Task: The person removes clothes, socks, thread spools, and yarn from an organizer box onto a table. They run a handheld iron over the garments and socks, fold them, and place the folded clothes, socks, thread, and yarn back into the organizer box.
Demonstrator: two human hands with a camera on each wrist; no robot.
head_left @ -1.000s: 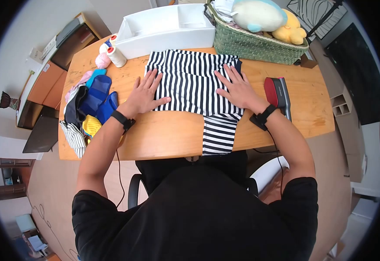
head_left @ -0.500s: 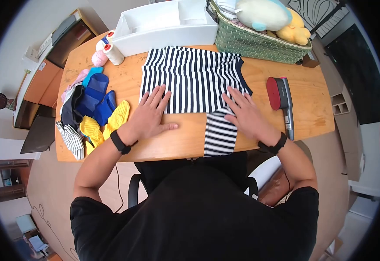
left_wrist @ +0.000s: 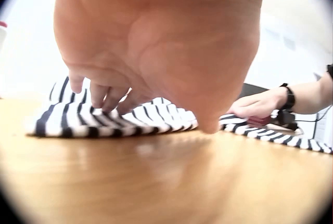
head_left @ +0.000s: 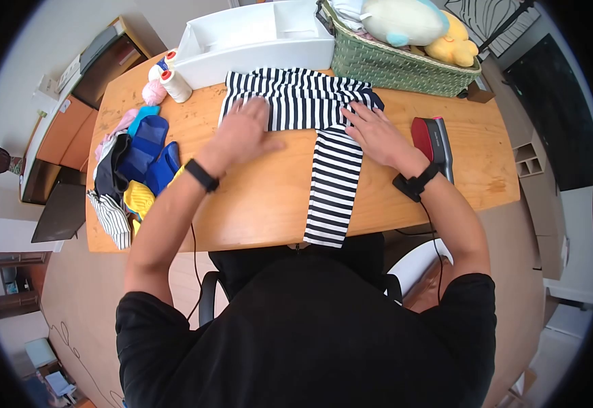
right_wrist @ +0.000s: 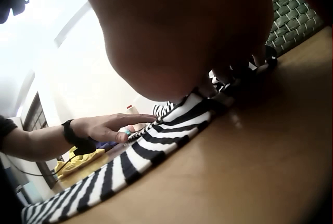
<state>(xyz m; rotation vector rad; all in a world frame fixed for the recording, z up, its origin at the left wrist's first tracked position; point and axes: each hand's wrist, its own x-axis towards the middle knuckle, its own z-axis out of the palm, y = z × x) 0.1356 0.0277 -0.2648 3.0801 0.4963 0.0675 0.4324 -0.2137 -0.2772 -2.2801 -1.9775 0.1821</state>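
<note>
A black-and-white striped garment (head_left: 296, 102) lies across the far middle of the table, its body now a low band with ripples along the far edge. One striped sleeve (head_left: 334, 187) runs from it to the table's near edge. My left hand (head_left: 242, 136) is over the garment's left part, fingertips on the cloth, thumb out to the side; in the left wrist view the fingers (left_wrist: 109, 96) reach down onto the stripes. My right hand (head_left: 381, 139) rests with extended fingers on the right end, by the top of the sleeve. The right wrist view shows its fingertips on bunched cloth (right_wrist: 192, 109).
Left on the table (head_left: 255, 211) is a pile of coloured clothes (head_left: 147, 146); behind it stand thread spools (head_left: 176, 86). A white divided tray (head_left: 255, 51) and a green basket (head_left: 405, 68) with plush toys line the back. A red-and-grey handheld device (head_left: 432, 144) lies right.
Both hands have moved away from the person, after first coming nearer. The garment's near edge has shifted toward the back, its body is shallower, and more of the sleeve shows.
</note>
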